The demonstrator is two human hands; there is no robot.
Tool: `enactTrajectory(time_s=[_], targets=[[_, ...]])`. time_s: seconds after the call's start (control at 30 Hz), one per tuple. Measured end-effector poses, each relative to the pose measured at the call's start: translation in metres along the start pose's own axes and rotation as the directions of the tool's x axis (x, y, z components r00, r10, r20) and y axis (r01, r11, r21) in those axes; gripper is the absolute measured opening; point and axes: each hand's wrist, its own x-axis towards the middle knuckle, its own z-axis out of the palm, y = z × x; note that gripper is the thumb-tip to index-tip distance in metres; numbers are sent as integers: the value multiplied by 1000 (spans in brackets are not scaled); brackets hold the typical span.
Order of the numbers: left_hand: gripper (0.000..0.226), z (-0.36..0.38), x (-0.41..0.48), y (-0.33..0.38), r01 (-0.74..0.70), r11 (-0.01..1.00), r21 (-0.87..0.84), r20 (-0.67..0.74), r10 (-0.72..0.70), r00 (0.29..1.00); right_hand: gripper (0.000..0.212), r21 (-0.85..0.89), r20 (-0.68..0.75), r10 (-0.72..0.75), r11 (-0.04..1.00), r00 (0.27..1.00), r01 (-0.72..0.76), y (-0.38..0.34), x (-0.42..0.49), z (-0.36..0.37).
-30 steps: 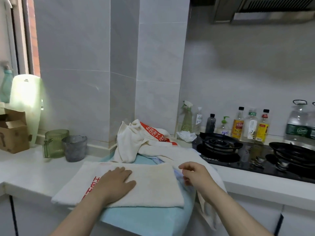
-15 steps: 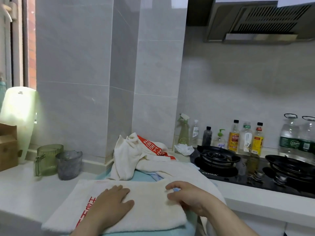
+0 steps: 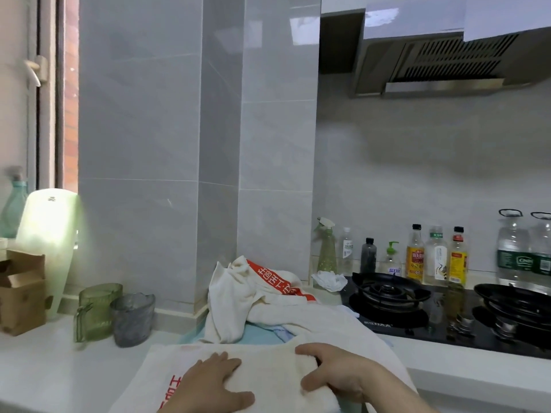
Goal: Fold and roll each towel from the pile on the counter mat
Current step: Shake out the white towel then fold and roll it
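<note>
right hand point(image 3: 337, 374) has slid in and curls round the near end of the folded towel point(image 3: 268, 372), only pinched it a sec ago, so the roll looks started | left hand point(image 3: 208, 383) flat, pinning it just beside | pile point(image 3: 238, 296) beyond both hands on the teal mat point(image 3: 259, 333)

The left hand point(image 3: 208, 386) presses the folded towel point(image 3: 268, 363); the right hand point(image 3: 337, 374) grips its edge.

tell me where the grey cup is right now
In the head view the grey cup stands on the white counter at lower left, close beside the green mug and left of the towel pile.
</note>
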Motion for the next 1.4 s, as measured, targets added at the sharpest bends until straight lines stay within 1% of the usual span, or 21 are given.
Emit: enactTrajectory(time_s=[0.2, 0.23, 0.3, 0.37, 0.43, 0.53, 0.6, 0.63, 0.67, 0.7, 0.73, 0.8, 0.87, 0.97, 1.07, 1.1, 1.13, 1.17, 1.23, 1.33, 1.4], targets=[[153, -10, -7, 8, -4, 999, 42, 170, -3, 985, 101, -169, 10, -115, 979, 993, 115, -6, -24, -11], [149, -16, -10, 12, 8, 999, 45, 211, -17, 977, 112, -168, 20, -140, 976, 990, 141, -6, -27, -13], [106, -28, -20, 30, -10, 997, 75, 165, -2, 986, 132, -49, 33, -150, 987, 988, 152, -1, -34, -19], [71, -36, -31, 51, -26, 998, 48, 88, 22, 996, 119, 137, 25, -136, 982, 990, 132, 1, -43, -25], [72, -29, -29, 65, -69, 992, 109, 124, 55, 991, 102, 294, -16, -128, 947, 992, 127, 5, -54, -35], [83, -2, -2, 74, -59, 985, 161, 213, 23, 977, 97, 392, -18, -126, 912, 992, 122, 13, -72, -54], [98, 26, 24, 63, -183, 925, 332, 87, 163, 983, 78, 480, -27, -135, 867, 990, 132, 15, -86, -63], [103, 47, 43, 53, -217, 923, 317, 99, 195, 976, 69, 538, -37, -144, 831, 989, 142, 15, -93, -65], [93, 62, 56, 52, -262, 906, 333, -73, 302, 950, 65, 571, -49, -151, 807, 987, 152, 18, -97, -67], [76, 61, 55, 57, -228, 900, 371, -99, 283, 954, 65, 582, -66, -138, 799, 988, 151, 19, -101, -68], [63, 58, 47, 68, -178, 917, 358, 139, 136, 981, 70, 572, -81, -124, 807, 989, 148, 21, -103, -69], [57, 66, 44, 79, -195, 876, 442, 21, 208, 978, 76, 514, -108, -102, 846, 989, 143, 20, -103, -67], [61, 62, 41, 85, -182, 885, 428, 181, 114, 977, 74, 450, -131, -92, 881, 987, 142, 13, -104, -65], [62, 63, 40, 89, -186, 863, 471, 149, 130, 980, 76, 388, -133, -111, 908, 985, 155, -7, -102, -61], [61, 62, 36, 85, -208, 909, 360, 140, 168, 976, 71, 325, -128, -127, 932, 984, 162, -33, -101, -50], [59, 59, 40, 82, -157, 966, 204, 121, 134, 983, 67, 311, -136, -131, 936, 982, 168, -43, -102, -46], [56, 56, 38, 80, -55, 994, -97, 61, 61, 996, 62, 293, -142, -143, 939, 979, 180, -52, -100, -41], [50, 51, 35, 74, 17, 921, -390, 21, -9, 1000, 58, 278, -146, -156, 941, 977, 192, -59, -96, -37], [41, 30, 20, 69, 140, 609, -780, 63, -146, 987, 53, 280, -124, -149, 943, 981, 179, -73, -85, -26], [69, 11, 8, 43, 166, 150, -975, 135, -192, 972, 48, 297, -97, -132, 942, 986, 156, -88, -67, 6], [72, 6, -3, 29, 148, -56, -987, 156, -195, 968, 61, 329, -90, -107, 935, 990, 131, -89, -52, 29]])
